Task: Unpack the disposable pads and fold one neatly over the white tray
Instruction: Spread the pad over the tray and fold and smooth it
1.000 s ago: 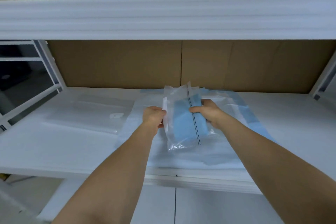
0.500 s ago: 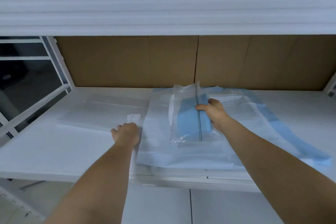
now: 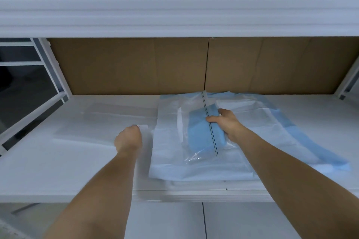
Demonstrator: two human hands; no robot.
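My right hand grips a clear plastic packet with a folded blue pad inside, held just above the shelf. Under it an unfolded white and blue pad lies spread out over a low white tray at the shelf's front edge. My left hand is down on the shelf to the left of the spread pad. Its fingers curl at the white tab of an empty clear bag. The back of the hand hides whether they grip it.
The white shelf board runs wide to the left and right. Brown cardboard closes the back. A thick white upper shelf hangs low overhead, with boxes on top. A white frame post stands at the left.
My left hand let go of the packet and moved left and down to the empty clear bag. My right hand lowered the packet toward the spread pad.
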